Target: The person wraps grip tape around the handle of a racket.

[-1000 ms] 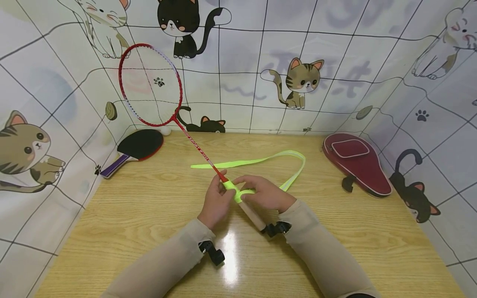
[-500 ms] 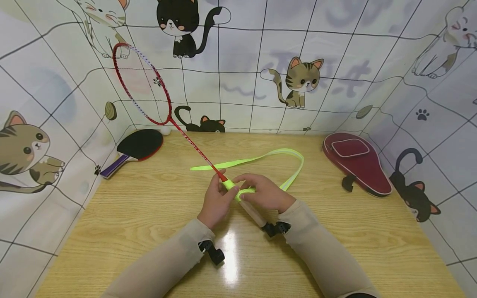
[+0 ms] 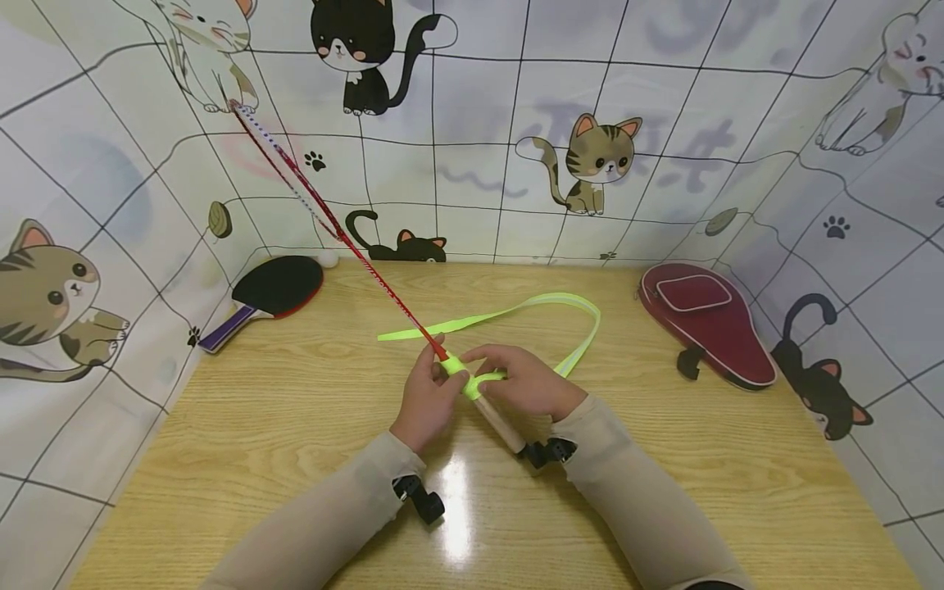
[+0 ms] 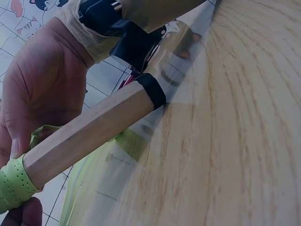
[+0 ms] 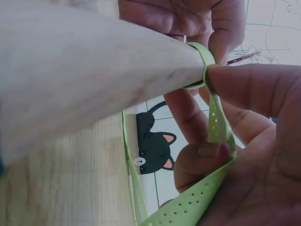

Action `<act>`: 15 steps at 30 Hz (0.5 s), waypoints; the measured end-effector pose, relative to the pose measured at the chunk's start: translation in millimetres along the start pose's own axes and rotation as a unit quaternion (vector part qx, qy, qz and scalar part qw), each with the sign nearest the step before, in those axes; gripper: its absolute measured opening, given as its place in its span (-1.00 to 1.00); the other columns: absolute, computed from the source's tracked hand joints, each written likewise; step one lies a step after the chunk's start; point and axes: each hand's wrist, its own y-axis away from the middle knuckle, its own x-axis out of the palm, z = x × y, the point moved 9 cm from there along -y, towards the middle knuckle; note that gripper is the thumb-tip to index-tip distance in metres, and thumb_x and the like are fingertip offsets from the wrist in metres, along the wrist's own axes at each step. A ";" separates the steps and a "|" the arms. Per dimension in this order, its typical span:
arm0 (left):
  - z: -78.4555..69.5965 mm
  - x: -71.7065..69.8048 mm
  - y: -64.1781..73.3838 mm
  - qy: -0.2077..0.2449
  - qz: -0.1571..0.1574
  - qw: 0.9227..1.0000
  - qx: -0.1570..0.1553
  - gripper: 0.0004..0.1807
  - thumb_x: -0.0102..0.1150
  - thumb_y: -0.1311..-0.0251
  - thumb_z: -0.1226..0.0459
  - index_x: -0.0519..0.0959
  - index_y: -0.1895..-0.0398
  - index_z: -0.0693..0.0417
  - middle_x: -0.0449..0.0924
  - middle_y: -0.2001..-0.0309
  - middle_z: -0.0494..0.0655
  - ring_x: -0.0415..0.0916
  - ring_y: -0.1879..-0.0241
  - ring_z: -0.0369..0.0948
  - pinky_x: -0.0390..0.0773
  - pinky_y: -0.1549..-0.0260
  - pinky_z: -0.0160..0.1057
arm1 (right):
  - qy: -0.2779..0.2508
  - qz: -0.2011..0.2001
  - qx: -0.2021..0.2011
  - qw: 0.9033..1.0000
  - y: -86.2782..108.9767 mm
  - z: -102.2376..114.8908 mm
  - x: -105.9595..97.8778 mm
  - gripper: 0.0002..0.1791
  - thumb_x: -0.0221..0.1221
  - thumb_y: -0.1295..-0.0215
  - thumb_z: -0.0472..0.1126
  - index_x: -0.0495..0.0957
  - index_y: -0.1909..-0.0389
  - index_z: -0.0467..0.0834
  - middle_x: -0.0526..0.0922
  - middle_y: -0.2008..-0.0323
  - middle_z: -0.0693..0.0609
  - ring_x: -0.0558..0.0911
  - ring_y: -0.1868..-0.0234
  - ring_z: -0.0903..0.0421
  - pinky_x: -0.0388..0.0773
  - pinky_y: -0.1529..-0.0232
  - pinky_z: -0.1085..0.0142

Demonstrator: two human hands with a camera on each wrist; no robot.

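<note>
A red and white badminton racket [image 3: 383, 287] slants up to the left, its head nearly edge-on in the head view. My left hand [image 3: 428, 406] grips it at the top of the handle, thumb on the wrapped part. Bright yellow-green perforated grip tape [image 4: 16, 186] is wound round that upper stretch. Below the wrap, the wooden handle [image 4: 89, 129] is bare down to its black butt end. My right hand [image 3: 527, 383] pinches the tape [image 5: 188, 205] where it leaves the handle. The loose tail of the tape loops across the table behind the hands.
At the back left lies a table tennis paddle [image 3: 276, 285] with a purple handle, a white ball [image 3: 328, 259] beside it. A dark red paddle case [image 3: 708, 328] lies at the right. Cat-printed cloth walls surround the wooden table [image 3: 295, 393].
The racket has turned about its long axis, so its head went from a wide oval to almost edge-on. Both hands have stayed nearly in place, and the loose tape has shifted slightly.
</note>
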 end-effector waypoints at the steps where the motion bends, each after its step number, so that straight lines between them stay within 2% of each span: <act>1: 0.2 0.0 0.0 -0.001 0.000 1.000 -0.001 -0.19 0.20 -0.39 0.38 0.10 -0.66 0.13 0.69 0.07 0.25 0.67 0.14 -0.12 0.58 0.23 -0.34 | -0.003 0.002 0.004 1.000 0.4 -0.2 0.2 -0.46 0.26 -0.40 -0.38 0.56 -0.37 -0.02 0.71 -0.13 -0.07 0.69 -0.10 -0.01 0.60 -0.06 0.10; 6: 0.4 0.3 1.2 -0.001 -0.001 1.000 -0.009 -0.19 0.18 -0.38 0.38 0.11 -0.65 0.14 0.71 -0.01 0.28 0.68 0.06 -0.08 0.58 0.18 -0.32 | -0.012 0.010 0.019 1.000 1.7 -2.2 1.3 -0.44 0.26 -0.40 -0.35 0.54 -0.40 -0.02 0.62 -0.31 -0.06 0.67 -0.18 -0.04 0.60 -0.15 0.05; 10: 1.0 0.7 1.7 0.010 -0.003 1.000 -0.012 -0.23 0.16 -0.35 0.40 0.15 -0.61 0.16 0.69 -0.07 0.30 0.69 -0.02 -0.02 0.60 0.07 -0.27 | -0.008 0.009 0.018 1.000 1.3 -2.8 1.6 -0.44 0.28 -0.39 -0.33 0.55 -0.39 -0.01 0.66 -0.24 -0.05 0.67 -0.15 -0.02 0.57 -0.19 -0.02; 15: 2.0 0.8 0.8 0.011 -0.005 1.000 -0.012 -0.29 0.13 -0.33 0.40 0.20 -0.54 0.18 0.71 0.00 0.28 0.68 0.11 -0.10 0.62 0.13 -0.23 | 0.000 0.003 0.011 1.000 1.2 -0.9 0.7 -0.45 0.32 -0.36 -0.33 0.58 -0.36 -0.01 0.70 -0.16 -0.04 0.69 -0.11 0.01 0.52 -0.25 -0.10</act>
